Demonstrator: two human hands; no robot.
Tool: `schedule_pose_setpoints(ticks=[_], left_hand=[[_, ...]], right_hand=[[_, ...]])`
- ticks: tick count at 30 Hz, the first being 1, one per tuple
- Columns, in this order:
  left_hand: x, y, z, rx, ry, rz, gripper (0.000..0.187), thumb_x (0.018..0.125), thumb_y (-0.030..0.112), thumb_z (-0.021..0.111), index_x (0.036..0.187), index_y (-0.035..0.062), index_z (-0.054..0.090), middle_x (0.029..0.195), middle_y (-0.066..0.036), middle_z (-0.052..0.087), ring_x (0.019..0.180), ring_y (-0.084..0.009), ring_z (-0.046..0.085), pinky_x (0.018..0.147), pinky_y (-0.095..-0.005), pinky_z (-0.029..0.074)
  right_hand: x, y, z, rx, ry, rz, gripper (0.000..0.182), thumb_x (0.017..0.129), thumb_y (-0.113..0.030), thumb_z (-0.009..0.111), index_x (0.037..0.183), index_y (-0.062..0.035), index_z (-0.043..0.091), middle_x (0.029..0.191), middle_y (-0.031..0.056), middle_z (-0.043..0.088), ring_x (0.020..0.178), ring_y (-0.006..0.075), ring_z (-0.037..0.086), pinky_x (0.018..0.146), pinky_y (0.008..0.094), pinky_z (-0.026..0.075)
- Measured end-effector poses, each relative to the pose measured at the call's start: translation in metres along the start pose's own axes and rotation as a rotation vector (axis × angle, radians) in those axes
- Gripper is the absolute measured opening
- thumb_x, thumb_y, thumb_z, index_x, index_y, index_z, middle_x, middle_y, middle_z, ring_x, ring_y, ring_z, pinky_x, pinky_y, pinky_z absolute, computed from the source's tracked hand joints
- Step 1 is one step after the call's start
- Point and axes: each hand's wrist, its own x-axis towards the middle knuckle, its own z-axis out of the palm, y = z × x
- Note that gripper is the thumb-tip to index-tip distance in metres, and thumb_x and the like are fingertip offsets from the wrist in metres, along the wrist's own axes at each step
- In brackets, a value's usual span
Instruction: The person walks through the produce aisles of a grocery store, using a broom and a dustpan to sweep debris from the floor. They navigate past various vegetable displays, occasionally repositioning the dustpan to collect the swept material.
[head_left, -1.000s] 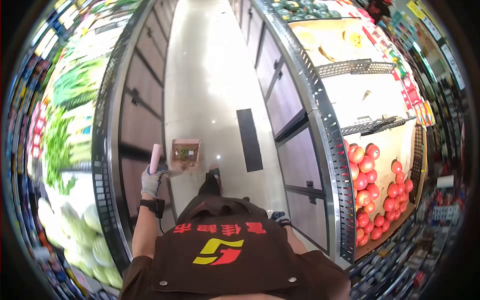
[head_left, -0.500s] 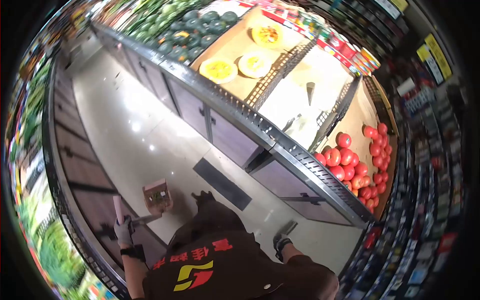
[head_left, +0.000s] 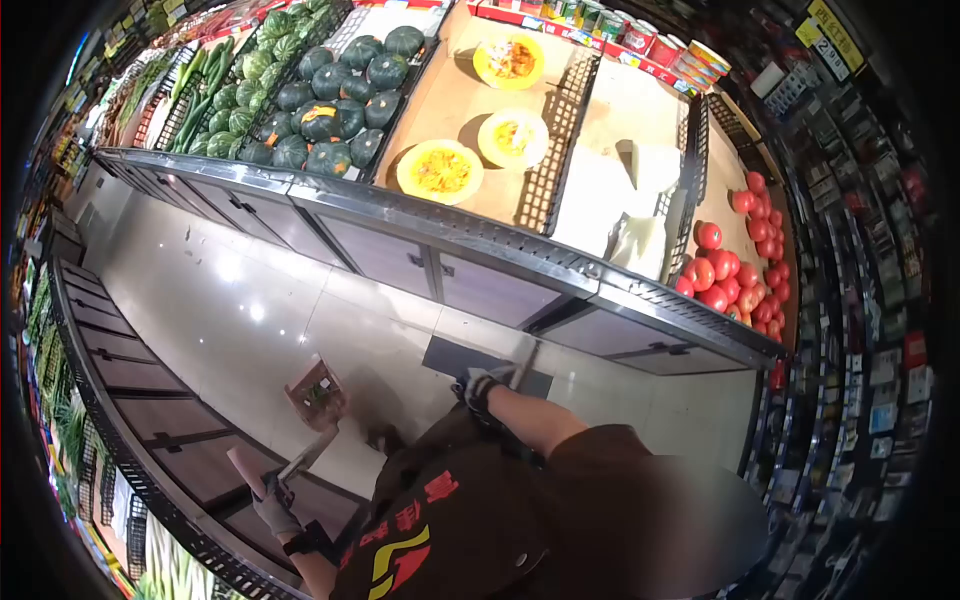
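My left hand [head_left: 275, 507], in a grey glove, is closed around the long handle of a dustpan. A pinkish handle end [head_left: 243, 467] sticks up past the fingers. The reddish-brown dustpan [head_left: 314, 396] hangs low over the floor, with some greenish litter inside it. My right hand [head_left: 481, 388], gloved in grey and black, reaches across in front of my body with its fingers curled. From it a thin light-grey stick [head_left: 526, 364] points towards the display; its other end is hidden.
A produce stand [head_left: 400, 205] runs along the aisle, bearing dark green pumpkins [head_left: 350, 105], cut pumpkin halves [head_left: 440, 172] and tomatoes [head_left: 715, 275]. Another stand's dark edge [head_left: 150, 490] borders the left. A dark mat [head_left: 455, 360] lies on the shiny floor [head_left: 230, 280].
My right hand has swung left and forward, from beside my body to in front of it, with the stick. The view has turned; the left hand still grips the dustpan.
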Motion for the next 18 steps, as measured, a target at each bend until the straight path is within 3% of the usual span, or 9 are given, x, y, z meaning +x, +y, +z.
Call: schedule_pose_setpoints(ticks=[3,6,8,9,11,12,13,15,18], left_hand=[[0.047,0.022,-0.010,0.008,-0.118,0.068,0.013,0.081,0.011,0.062,0.088,0.0003,0.060,0.062,-0.001,0.052,0.049,-0.0097,0.048,0.043,-0.0222,0.038],[0.107,0.038,-0.028,0.101,-0.073,0.004,0.010,0.081,0.011,0.062,0.083,0.0015,0.062,0.065,0.001,0.054,0.053,-0.0092,0.049,0.046,-0.0225,0.039],[0.148,0.046,-0.046,0.001,-0.116,-0.018,0.010,0.080,0.013,0.066,0.083,0.0050,0.061,0.061,0.003,0.051,0.049,-0.0061,0.044,0.044,-0.0224,0.035],[0.159,0.063,-0.049,0.066,-0.093,0.033,0.013,0.079,0.015,0.068,0.084,0.0057,0.061,0.060,0.003,0.051,0.047,-0.0056,0.043,0.044,-0.0219,0.034],[0.224,0.052,-0.073,0.125,-0.128,0.090,0.013,0.078,0.015,0.069,0.085,0.0061,0.062,0.060,0.004,0.051,0.047,-0.0054,0.044,0.044,-0.0215,0.035],[0.238,0.060,-0.080,0.120,-0.103,0.069,0.013,0.078,0.015,0.069,0.085,0.0061,0.062,0.060,0.004,0.051,0.047,-0.0054,0.044,0.044,-0.0215,0.035],[0.254,0.074,-0.081,0.124,-0.094,0.043,0.014,0.077,0.013,0.070,0.086,0.0058,0.062,0.061,0.004,0.052,0.048,-0.0051,0.044,0.044,-0.0215,0.035],[0.290,0.086,-0.086,0.130,-0.099,0.012,0.015,0.077,0.012,0.070,0.087,0.0055,0.063,0.061,0.004,0.053,0.049,-0.0049,0.044,0.044,-0.0215,0.035],[0.348,0.096,-0.089,0.144,-0.102,0.062,0.015,0.075,0.009,0.071,0.089,0.0050,0.064,0.065,0.003,0.056,0.050,-0.0046,0.045,0.044,-0.0212,0.035]], right_hand=[[0.071,-0.046,-0.003,-0.147,-0.002,-0.086,0.021,0.084,-0.020,0.046,0.078,-0.0179,0.066,0.081,0.0085,0.064,0.075,0.0231,0.062,0.063,0.0362,0.050],[0.169,-0.055,0.058,0.027,-0.012,-0.133,0.016,0.080,-0.018,0.049,0.076,-0.0136,0.064,0.070,0.0068,0.060,0.067,0.0208,0.060,0.060,0.0329,0.049],[0.220,-0.082,0.082,-0.508,0.039,-0.548,0.021,0.080,-0.018,0.049,0.081,-0.0183,0.069,0.078,0.0070,0.067,0.076,0.0199,0.065,0.062,0.0322,0.051],[0.240,-0.084,0.084,-0.057,0.014,-0.423,0.018,0.077,-0.018,0.052,0.080,-0.0165,0.069,0.077,0.0095,0.066,0.074,0.0238,0.065,0.062,0.0347,0.051],[0.199,-0.196,-0.079,-0.397,-0.052,-0.455,0.013,0.072,-0.017,0.058,0.078,-0.0120,0.067,0.077,0.0136,0.065,0.074,0.0304,0.065,0.063,0.0376,0.051],[0.193,-0.231,-0.111,-0.101,0.013,-0.280,0.012,0.071,-0.017,0.058,0.077,-0.0105,0.066,0.077,0.0149,0.065,0.074,0.0314,0.064,0.064,0.0376,0.051],[0.200,-0.252,-0.125,0.195,0.079,-0.085,0.012,0.070,-0.016,0.059,0.076,-0.0089,0.066,0.077,0.0162,0.064,0.075,0.0325,0.064,0.066,0.0376,0.051],[0.244,-0.276,-0.123,0.179,0.148,-0.097,0.012,0.072,-0.016,0.057,0.076,-0.0074,0.065,0.078,0.0183,0.064,0.077,0.0330,0.064,0.066,0.0386,0.050],[0.298,-0.320,-0.152,0.072,0.170,-0.141,0.010,0.074,-0.017,0.058,0.076,-0.0101,0.065,0.079,0.0141,0.066,0.077,0.0305,0.065,0.068,0.0373,0.051]])
